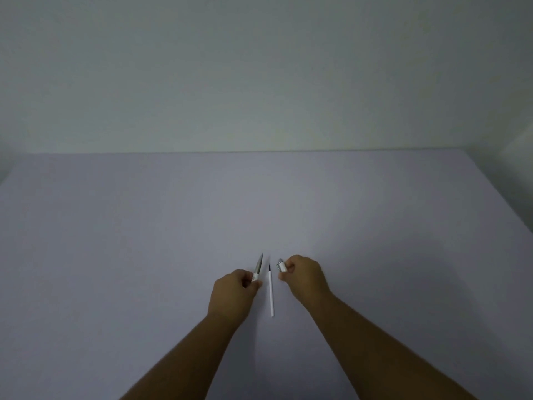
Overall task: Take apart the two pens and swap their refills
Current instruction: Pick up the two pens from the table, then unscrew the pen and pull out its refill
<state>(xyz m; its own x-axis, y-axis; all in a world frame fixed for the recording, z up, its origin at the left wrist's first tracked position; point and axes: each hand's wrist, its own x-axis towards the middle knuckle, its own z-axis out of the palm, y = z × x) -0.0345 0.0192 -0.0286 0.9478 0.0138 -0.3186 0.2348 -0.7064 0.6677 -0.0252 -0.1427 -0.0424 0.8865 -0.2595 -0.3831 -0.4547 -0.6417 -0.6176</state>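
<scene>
A thin white refill (271, 293) with a dark tip lies on the pale table (144, 241) between my hands, tip pointing away from me. My left hand (233, 293) is closed around a pen front section (258, 267) with a grey tapered tip that sticks up and away. My right hand (302, 277) is closed around a short white pen piece (281, 265) with a silvery end poking out to the left. Only one refill shows; the rest of the pen parts are hidden in my fists.
The table's far edge (259, 152) meets a plain pale wall (259, 67). The right table edge (501, 194) runs diagonally at the right. Both forearms enter from the bottom of the view.
</scene>
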